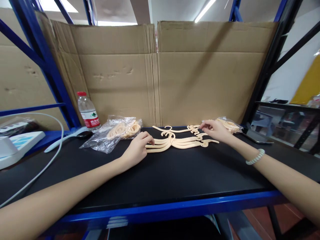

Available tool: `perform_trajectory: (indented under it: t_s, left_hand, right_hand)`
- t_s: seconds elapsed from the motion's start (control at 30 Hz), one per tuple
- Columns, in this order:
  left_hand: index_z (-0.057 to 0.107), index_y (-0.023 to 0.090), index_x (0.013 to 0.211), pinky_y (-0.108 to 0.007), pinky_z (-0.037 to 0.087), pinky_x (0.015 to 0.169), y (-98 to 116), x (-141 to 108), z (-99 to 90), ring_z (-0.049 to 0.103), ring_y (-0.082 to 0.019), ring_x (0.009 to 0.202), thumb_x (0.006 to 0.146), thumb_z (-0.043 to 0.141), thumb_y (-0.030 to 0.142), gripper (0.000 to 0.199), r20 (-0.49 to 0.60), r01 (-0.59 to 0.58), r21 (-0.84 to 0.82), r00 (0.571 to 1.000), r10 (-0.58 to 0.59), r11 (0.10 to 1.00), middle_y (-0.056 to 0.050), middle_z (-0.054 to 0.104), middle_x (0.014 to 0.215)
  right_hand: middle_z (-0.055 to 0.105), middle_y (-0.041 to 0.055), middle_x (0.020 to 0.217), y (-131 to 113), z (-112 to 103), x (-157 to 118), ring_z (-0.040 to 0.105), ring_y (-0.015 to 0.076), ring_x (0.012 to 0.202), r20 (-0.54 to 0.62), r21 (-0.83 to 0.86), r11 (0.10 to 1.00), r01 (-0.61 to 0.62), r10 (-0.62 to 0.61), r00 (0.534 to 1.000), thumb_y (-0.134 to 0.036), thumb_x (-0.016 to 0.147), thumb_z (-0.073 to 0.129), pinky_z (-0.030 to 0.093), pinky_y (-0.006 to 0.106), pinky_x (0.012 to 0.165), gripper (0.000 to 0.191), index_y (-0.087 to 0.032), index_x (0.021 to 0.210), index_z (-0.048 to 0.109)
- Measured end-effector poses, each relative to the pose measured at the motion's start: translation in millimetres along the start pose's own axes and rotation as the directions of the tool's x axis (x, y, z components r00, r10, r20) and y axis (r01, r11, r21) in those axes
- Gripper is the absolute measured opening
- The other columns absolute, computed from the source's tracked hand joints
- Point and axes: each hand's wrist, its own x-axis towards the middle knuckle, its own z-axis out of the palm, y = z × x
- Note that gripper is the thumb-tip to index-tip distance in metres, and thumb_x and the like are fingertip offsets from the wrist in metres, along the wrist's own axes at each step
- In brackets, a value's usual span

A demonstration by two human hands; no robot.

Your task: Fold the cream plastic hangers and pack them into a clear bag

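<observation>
Several cream plastic hangers (pixel 185 145) lie side by side on the black tabletop, their hooks bunched near the middle. My left hand (pixel 139 148) is closed at their left ends, with its curled fingers covering the tips. Behind them lies another cream hanger (pixel 178 130), its hook toward the cardboard. My right hand (pixel 215 128) reaches to that hanger's right end, fingers bent and closed around it; the exact fingertip contact is partly hidden. The hangers' right ends have small curled shapes. A pale bead bracelet (pixel 255 157) circles my right wrist.
Clear plastic bags of cream pieces lie left (pixel 121 130) and right (pixel 228 125). A red-capped water bottle (pixel 88 111) stands at the back left. A white cable (pixel 56 156) crosses the left side. Cardboard panels (pixel 200 76) wall the back; a phone-like dark slab (pixel 258 138) lies right.
</observation>
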Motion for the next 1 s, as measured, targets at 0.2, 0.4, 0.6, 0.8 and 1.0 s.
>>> perform_trajectory:
  t_s: [0.2,0.4,0.6,0.8,1.0]
  left_hand:
    - [0.057,0.016,0.075,-0.032,0.041,0.075,-4.8,11.6,-5.8,0.047,-0.019,0.083,0.056,0.034,-0.008,0.039,0.028,-0.025,0.084,0.999,0.022,0.996,-0.004,0.051,0.085]
    - [0.059,0.016,0.070,-0.032,0.042,0.074,-8.9,43.9,-10.2,0.046,-0.019,0.082,0.056,0.036,-0.009,0.037,-0.016,-0.052,0.163,0.998,0.056,0.985,-0.004,0.053,0.082]
    - [0.065,0.016,0.086,-0.033,0.043,0.085,-26.2,83.2,12.1,0.048,-0.022,0.095,0.062,0.041,-0.008,0.041,0.184,-0.069,0.300,0.983,0.013,0.951,-0.008,0.056,0.094]
    - [0.064,0.012,0.102,-0.032,0.043,0.086,-55.8,108.0,41.0,0.055,-0.024,0.095,0.066,0.051,-0.002,0.041,0.385,-0.101,0.339,0.922,-0.040,0.935,-0.011,0.061,0.100]
    - [0.063,0.014,0.106,-0.033,0.043,0.085,-71.3,112.4,55.0,0.055,-0.025,0.100,0.081,0.050,0.009,0.029,0.442,-0.079,0.381,0.891,-0.106,0.921,-0.013,0.062,0.106]
  right_hand:
    - [0.063,0.0020,0.067,9.9,5.3,12.0,0.056,0.0150,0.061,0.161,-0.185,0.983,0.008,0.022,0.987,-0.008,0.074,0.047,0.040,0.023,0.057,0.021,-0.016,0.082,0.064]
    - [0.069,0.0074,0.087,15.3,10.5,36.2,0.061,0.0173,0.071,0.333,-0.394,0.913,0.101,0.040,0.942,-0.005,0.079,0.046,0.040,0.024,0.061,0.028,-0.015,0.097,0.067]
    - [0.067,0.0079,0.091,24.2,22.7,49.5,0.060,0.0176,0.079,0.465,-0.346,0.909,0.233,-0.050,0.884,0.000,0.076,0.048,0.042,0.023,0.067,0.032,-0.017,0.092,0.069]
    - [0.063,0.0083,0.090,28.3,30.7,51.1,0.059,0.0164,0.072,0.467,-0.337,0.894,0.296,-0.115,0.877,-0.002,0.078,0.049,0.042,0.024,0.065,0.028,-0.017,0.089,0.069]
    - [0.059,0.0060,0.088,27.1,26.3,51.8,0.057,0.0161,0.073,0.389,-0.348,0.893,0.286,-0.139,0.910,-0.014,0.083,0.055,0.041,0.024,0.066,0.016,-0.020,0.085,0.070]
